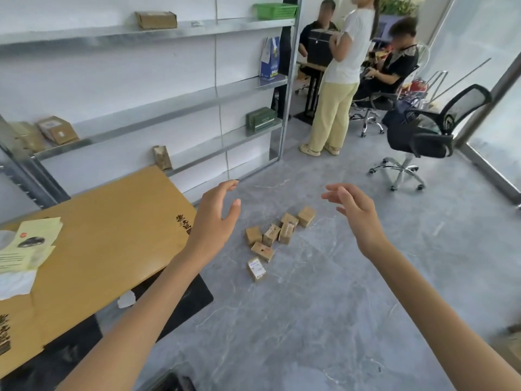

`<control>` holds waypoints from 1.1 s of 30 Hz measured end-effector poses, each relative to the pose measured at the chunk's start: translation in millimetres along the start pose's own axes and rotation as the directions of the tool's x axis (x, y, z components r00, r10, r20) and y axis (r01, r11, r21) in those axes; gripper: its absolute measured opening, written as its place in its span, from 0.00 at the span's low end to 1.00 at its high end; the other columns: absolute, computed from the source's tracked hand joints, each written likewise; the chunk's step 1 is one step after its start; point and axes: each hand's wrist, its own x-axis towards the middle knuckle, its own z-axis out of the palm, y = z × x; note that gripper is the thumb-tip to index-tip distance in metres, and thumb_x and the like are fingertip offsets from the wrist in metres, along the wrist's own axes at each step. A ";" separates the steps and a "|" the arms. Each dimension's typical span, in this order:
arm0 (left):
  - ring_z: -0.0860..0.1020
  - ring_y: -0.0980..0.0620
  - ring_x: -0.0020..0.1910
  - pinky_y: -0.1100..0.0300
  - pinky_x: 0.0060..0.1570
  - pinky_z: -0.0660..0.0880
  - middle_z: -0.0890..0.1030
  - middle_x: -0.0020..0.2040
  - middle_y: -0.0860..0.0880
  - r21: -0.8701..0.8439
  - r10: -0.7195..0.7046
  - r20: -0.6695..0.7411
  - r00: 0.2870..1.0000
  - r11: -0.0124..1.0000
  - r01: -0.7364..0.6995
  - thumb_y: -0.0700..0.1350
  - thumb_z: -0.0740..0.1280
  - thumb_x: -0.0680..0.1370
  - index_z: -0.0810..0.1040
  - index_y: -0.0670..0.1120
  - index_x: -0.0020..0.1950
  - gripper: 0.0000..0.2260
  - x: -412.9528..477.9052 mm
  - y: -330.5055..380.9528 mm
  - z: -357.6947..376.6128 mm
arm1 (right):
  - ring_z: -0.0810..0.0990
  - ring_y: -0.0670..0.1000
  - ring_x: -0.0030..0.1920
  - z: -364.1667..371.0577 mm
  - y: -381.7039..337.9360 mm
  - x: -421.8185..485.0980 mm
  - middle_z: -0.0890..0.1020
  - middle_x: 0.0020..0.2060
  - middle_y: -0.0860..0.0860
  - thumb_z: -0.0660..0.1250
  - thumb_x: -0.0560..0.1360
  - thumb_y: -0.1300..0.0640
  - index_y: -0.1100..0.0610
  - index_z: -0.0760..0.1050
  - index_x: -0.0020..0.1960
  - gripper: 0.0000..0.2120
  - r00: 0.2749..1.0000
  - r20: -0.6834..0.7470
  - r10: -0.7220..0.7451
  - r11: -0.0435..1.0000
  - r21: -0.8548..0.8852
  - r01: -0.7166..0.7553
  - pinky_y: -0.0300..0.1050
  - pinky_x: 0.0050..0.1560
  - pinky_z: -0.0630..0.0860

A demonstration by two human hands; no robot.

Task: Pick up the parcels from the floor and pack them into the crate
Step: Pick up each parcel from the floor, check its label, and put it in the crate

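Head view: two bare forearms reach forward over the floor
Left hand (214, 218): raised in the air, fingers loosely spread and lightly bent, holding nothing
Right hand (358, 214): raised in the air, fingers spread and relaxed, holding nothing
Parcels (277, 234): small, blocky, matt brown cardboard boxes in a loose cluster on the floor, seen between the two hands, several touching
Nearest parcel (256, 268): lies a little apart from the cluster and carries a white printed label
Floor (310, 320): smooth grey tile with pale marble-like veins
Table (112, 235): flat tan top with dark printed characters, at the left, with pale yellow leaflets (31, 244) lying on it
Shelving (174, 108): bare grey metal shelves against a white wall, holding a few brown boxes and, on the top level, a green mesh basket (275, 9)
Chair (423, 136): black mesh-backed office chair on a chrome star base, at the right
Room: three people (341, 66) gathered at a desk in the far corner, one standing
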 end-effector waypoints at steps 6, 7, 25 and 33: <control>0.65 0.62 0.67 0.64 0.65 0.61 0.71 0.66 0.58 0.030 0.014 0.019 1.000 0.999 -0.015 0.48 0.58 0.81 0.68 0.52 0.70 0.17 36.1 -2.8 26.5 | 0.80 0.48 0.54 -12.7 9.8 45.1 0.83 0.49 0.52 0.54 0.82 0.56 0.55 0.77 0.55 0.13 0.999 -0.013 0.029 0.999 0.024 -0.029 0.48 0.59 0.73; 0.66 0.61 0.68 0.63 0.66 0.61 0.71 0.66 0.58 0.036 0.012 0.017 1.000 0.999 -0.013 0.48 0.58 0.81 0.68 0.52 0.70 0.17 42.4 -6.2 26.4 | 0.80 0.48 0.53 -14.2 11.6 51.3 0.83 0.49 0.52 0.55 0.82 0.56 0.54 0.78 0.54 0.13 0.999 -0.019 0.029 0.999 0.027 -0.029 0.48 0.59 0.73; 0.67 0.58 0.66 0.64 0.64 0.60 0.73 0.65 0.55 -0.054 0.015 0.177 0.984 0.999 -0.006 0.46 0.59 0.81 0.69 0.52 0.68 0.15 243.7 -69.8 92.6 | 0.81 0.50 0.50 -4.5 52.1 204.2 0.84 0.45 0.52 0.55 0.82 0.59 0.52 0.78 0.49 0.13 0.960 -0.233 0.153 0.988 0.040 -0.148 0.52 0.59 0.73; 0.68 0.56 0.66 0.63 0.64 0.61 0.73 0.65 0.54 -0.082 0.061 0.273 0.960 0.996 -0.040 0.44 0.59 0.80 0.69 0.49 0.68 0.15 315.5 -95.8 128.2 | 0.81 0.54 0.52 7.0 75.9 242.0 0.84 0.48 0.56 0.55 0.82 0.60 0.58 0.78 0.53 0.12 0.925 -0.293 0.241 0.970 0.052 -0.237 0.53 0.59 0.74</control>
